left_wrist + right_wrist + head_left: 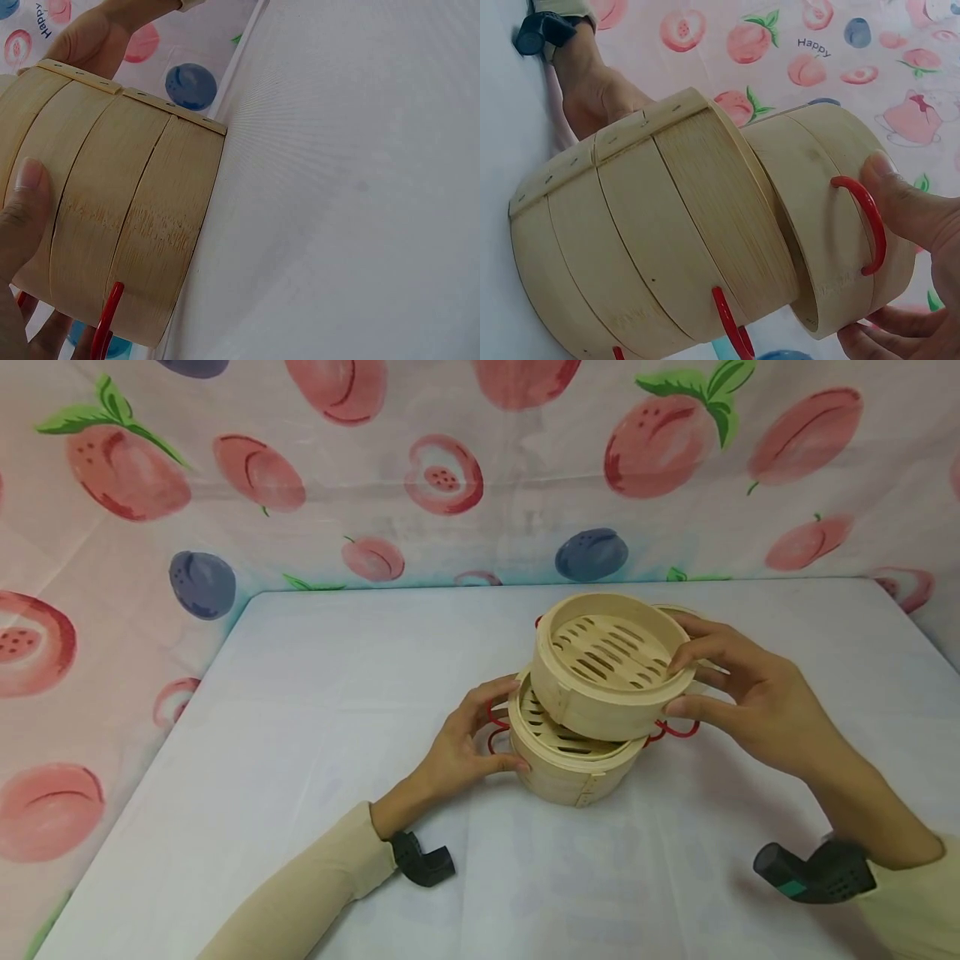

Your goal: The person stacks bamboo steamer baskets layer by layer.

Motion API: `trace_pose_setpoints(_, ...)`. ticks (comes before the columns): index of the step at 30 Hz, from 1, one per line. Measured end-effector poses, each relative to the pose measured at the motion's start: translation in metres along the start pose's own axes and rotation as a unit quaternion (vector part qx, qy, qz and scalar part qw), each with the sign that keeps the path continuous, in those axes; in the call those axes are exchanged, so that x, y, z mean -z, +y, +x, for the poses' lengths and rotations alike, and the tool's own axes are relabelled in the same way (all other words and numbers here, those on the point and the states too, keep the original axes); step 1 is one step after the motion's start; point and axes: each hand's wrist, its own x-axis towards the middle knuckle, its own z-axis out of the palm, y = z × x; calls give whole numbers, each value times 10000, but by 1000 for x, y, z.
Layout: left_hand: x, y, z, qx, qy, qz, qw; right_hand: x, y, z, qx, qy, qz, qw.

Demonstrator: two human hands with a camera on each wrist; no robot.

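My right hand (765,702) grips the right side of a bamboo steamer basket (600,714), thumb on the outer wall and a finger over the rim. This basket tilts over a second steamer basket (573,781), overlapping its opening and shifted to the right. My left hand (457,747) holds the lower basket's left side, thumb at the front. Both have slatted bottoms. In the right wrist view the upper basket (802,165) sits askew against the lower basket (652,247), a red handle (874,225) beside my thumb. The left wrist view shows the lower basket's wall (112,210) close up.
Behind the upper basket a pale round rim (675,608) shows, mostly hidden by it and my right hand. A white cloth covers the table (337,693). A fruit-patterned curtain (525,468) hangs along the back and left.
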Motion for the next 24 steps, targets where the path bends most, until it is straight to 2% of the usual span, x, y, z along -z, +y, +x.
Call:
trace_pose_setpoints(12,0,3,-1,119,-21,45,9999,-10,-7,-1,102,-60,-36,9999)
trace_pose_setpoints(17,0,2,-1,71,-27,34,10000,-13,-11,-1,6,-79,225,9997)
trace_pose_setpoints(24,0,0,-1,1,28,-56,10000,-17,-13,-2,35,-134,133,9998)
